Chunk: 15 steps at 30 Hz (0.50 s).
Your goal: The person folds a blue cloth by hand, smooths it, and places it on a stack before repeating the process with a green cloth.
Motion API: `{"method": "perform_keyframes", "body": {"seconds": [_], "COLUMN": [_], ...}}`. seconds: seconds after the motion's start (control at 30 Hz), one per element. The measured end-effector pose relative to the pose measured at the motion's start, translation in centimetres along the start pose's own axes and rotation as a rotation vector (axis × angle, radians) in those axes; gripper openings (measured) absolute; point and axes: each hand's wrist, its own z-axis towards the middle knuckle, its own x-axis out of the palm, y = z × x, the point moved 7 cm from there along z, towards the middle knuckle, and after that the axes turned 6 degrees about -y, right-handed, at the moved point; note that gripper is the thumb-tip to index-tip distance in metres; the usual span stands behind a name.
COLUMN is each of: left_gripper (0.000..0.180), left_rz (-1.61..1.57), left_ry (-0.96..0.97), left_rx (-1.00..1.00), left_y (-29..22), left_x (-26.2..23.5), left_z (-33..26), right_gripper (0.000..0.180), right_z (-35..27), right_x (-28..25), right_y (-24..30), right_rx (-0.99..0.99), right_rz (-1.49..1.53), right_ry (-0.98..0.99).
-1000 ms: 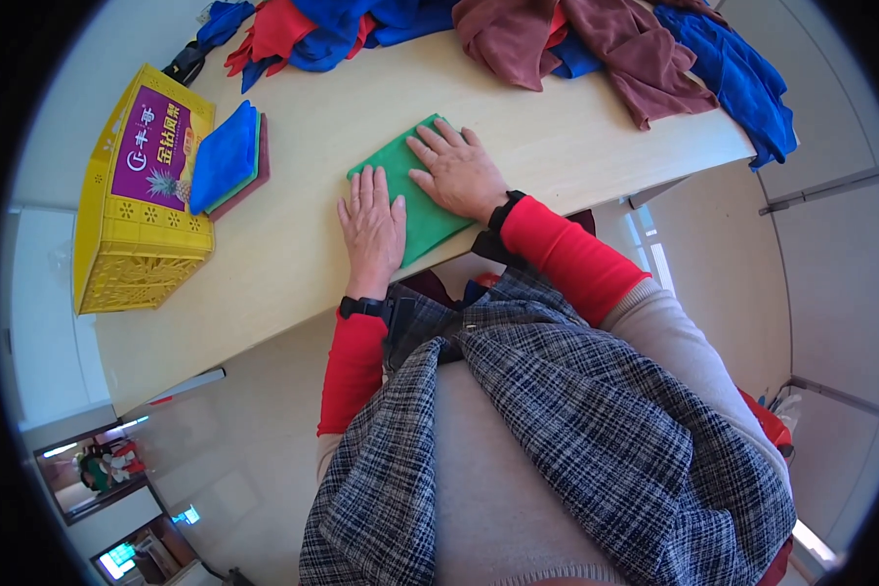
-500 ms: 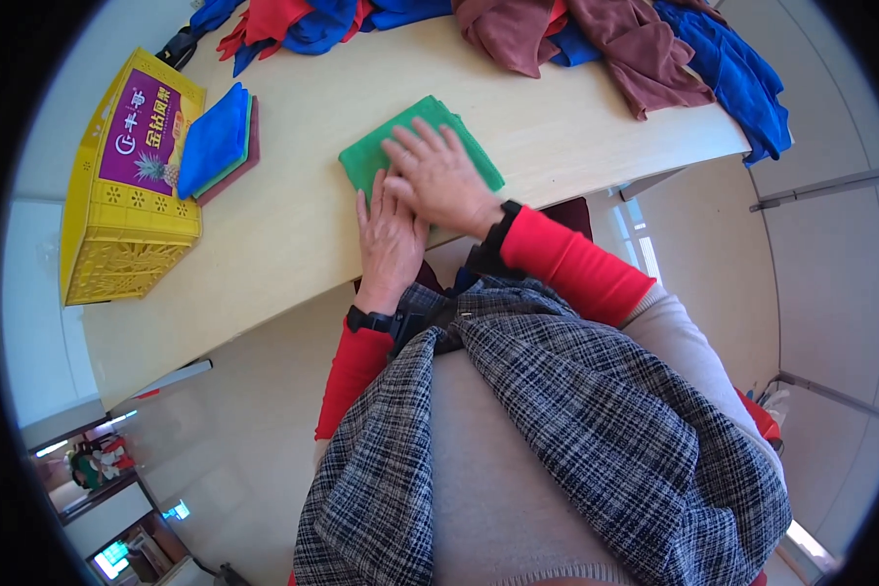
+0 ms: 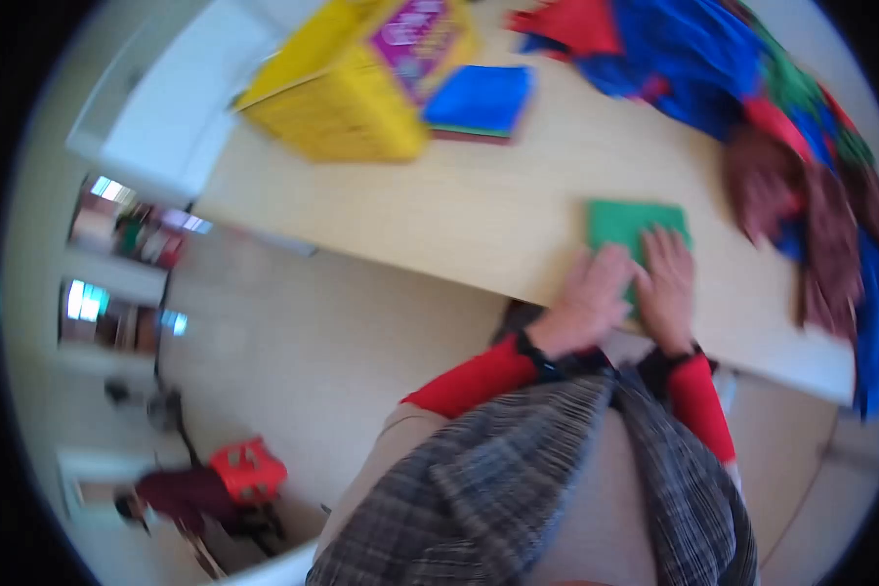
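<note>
A folded green cloth [image 3: 637,219] lies near the front edge of the table, partly covered by my hands. My left hand [image 3: 593,298] rests on its near left part, fingers stretched out, though blur softens them. Beside it, my right hand [image 3: 667,288] lies flat on the cloth's right part with fingers spread. The two hands meet or nearly meet at the thumbs. Farther left on the table sits a small stack of folded cloths [image 3: 481,100], blue on top with green and maroon layers below.
A yellow crate [image 3: 361,112] with a purple label stands left of the stack. Loose blue, red, green and maroon cloths [image 3: 689,59] are heaped along the table's [image 3: 381,210] far and right sides, some hanging over. A person [image 3: 181,488] is near a red chair [image 3: 249,471] at lower left.
The whole view has swung left, so the table appears turned and shifted right. My right hand has come off my left hand; both now lie side by side on the green cloth.
</note>
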Motion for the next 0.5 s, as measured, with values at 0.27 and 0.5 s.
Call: {"method": "perform_keyframes", "body": {"seconds": [0.27,0.5], "left_gripper": [0.075,0.073], "left_rz": [-0.024,-0.060], "left_ry": [0.023,0.081], "left_rx": [-0.066,-0.030], "left_y": [1.0,1.5], "left_x": [-1.9,-3.2], "left_z": [-2.7,-3.9], "right_gripper": [0.055,0.050], "right_z": [-2.5,-3.5], "right_x": [0.6,-2.4], "right_y": [-2.6,-1.7], "right_rx": [0.063,0.112], "right_rz": [-0.246,-0.230], "right_ry": [0.010,0.054]}}
